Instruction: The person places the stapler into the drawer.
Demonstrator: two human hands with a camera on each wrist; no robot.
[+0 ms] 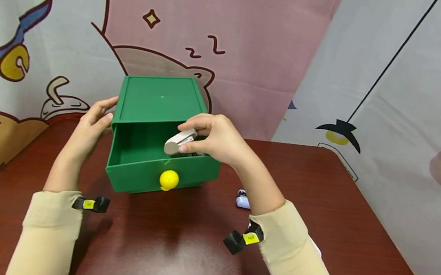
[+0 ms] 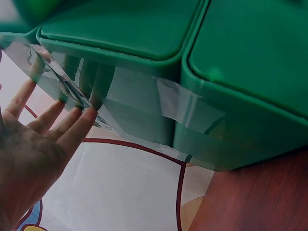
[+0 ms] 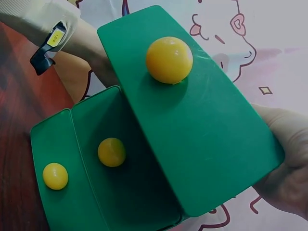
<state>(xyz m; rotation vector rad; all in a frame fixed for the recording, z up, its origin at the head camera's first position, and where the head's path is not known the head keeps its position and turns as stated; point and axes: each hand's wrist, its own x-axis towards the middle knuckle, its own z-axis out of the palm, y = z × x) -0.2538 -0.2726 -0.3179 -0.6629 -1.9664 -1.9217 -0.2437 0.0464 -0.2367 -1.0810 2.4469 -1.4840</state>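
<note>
A green drawer unit [image 1: 157, 99] stands on the table with its top drawer [image 1: 134, 170] pulled out. The drawer front bears a yellow knob [image 1: 169, 179]. My right hand [image 1: 222, 140] pinches a whitish stapler [image 1: 179, 142] between thumb and fingers, over the drawer's opening. In the right wrist view the drawer front [image 3: 207, 130] hides the stapler and most of that hand's fingers. My left hand [image 1: 91, 130] lies against the unit's left side. Its extended fingertips [image 2: 89, 113] touch clear tape [image 2: 127, 96] along that side in the left wrist view.
Two lower drawers with yellow knobs [image 3: 55, 176] show beneath in the right wrist view. A small pale-lilac object [image 1: 243, 200] lies on the brown table [image 1: 169, 253], near my right forearm. A cartoon-printed curtain [image 1: 260, 43] hangs behind.
</note>
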